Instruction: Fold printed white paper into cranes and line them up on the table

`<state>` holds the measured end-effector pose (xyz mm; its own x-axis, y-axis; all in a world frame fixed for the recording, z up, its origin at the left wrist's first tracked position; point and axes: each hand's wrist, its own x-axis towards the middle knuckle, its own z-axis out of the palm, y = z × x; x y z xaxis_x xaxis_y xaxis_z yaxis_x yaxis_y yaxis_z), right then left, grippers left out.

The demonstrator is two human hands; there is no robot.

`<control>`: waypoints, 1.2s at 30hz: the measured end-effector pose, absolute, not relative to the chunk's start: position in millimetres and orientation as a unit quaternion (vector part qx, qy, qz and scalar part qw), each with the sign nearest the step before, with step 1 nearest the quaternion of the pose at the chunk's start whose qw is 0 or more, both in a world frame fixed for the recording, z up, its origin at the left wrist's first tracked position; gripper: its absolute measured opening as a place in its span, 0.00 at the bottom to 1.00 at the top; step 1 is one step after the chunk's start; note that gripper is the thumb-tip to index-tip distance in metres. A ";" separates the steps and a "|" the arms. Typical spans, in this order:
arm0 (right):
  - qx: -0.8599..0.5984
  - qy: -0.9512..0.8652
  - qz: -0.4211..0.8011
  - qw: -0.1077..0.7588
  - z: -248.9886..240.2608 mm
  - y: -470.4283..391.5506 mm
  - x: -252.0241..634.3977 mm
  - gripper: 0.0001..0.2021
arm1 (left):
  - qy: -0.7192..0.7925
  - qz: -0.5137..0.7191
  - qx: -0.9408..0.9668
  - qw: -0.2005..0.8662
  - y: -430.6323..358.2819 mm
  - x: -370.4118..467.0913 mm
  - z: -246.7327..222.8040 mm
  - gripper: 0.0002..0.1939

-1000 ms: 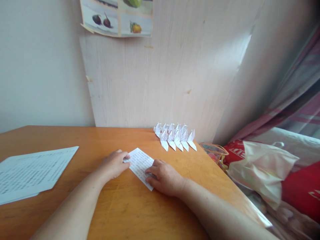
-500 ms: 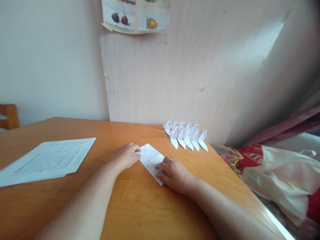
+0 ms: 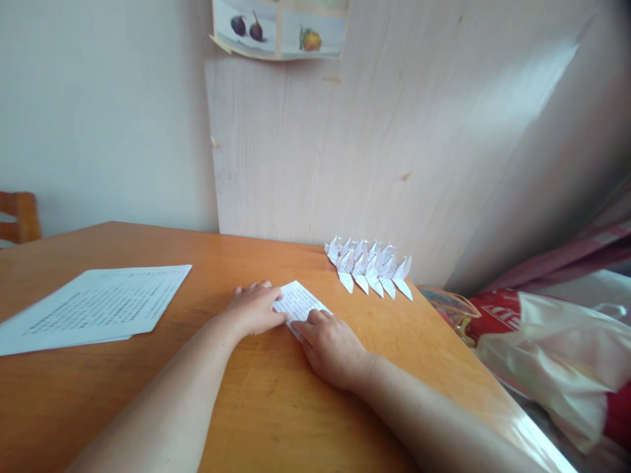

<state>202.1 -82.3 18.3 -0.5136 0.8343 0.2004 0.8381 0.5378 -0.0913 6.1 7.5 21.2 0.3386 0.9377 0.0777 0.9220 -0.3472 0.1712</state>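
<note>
A small sheet of printed paper (image 3: 297, 302) lies on the wooden table between my two hands. My left hand (image 3: 259, 307) rests at its left edge, fingers apart, with the thumb on the near-left side of the paper. My right hand (image 3: 330, 345) lies over the paper's near-right part, its fingers pressing down on it and hiding that portion. Behind and to the right, folded white paper pieces (image 3: 373, 272) with pointed tips stand in rows.
A stack of printed sheets (image 3: 113, 299) lies on the table (image 3: 266, 407) at the left. Red and white bags (image 3: 557, 348) sit beyond the table's right edge. A wall rises behind, with a fruit picture (image 3: 280, 29). A chair (image 3: 24, 217) shows at far left.
My right hand has moved left and nearer my left hand, covering the paper's near end. My left thumb has come down along the paper's edge. The view has shifted slightly.
</note>
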 end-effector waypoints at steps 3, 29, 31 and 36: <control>-0.486 -0.869 -0.021 0.091 18.9 -82.3 199.4 0.15 | 0.567 0.074 0.819 0.049 6.1 6.6 22.5 0.30; -0.422 -0.905 -0.059 0.013 34.8 -99.5 212.6 0.11 | 0.555 0.082 0.825 0.067 9.4 3.0 19.6 0.33; -0.421 -0.905 -0.057 0.013 36.8 -102.0 213.9 0.11 | 0.554 0.082 0.826 0.067 9.6 3.0 19.6 0.33; -0.425 -0.904 -0.042 0.009 43.2 -108.9 217.7 0.10 | 0.554 0.080 0.825 0.074 8.5 3.7 20.2 0.33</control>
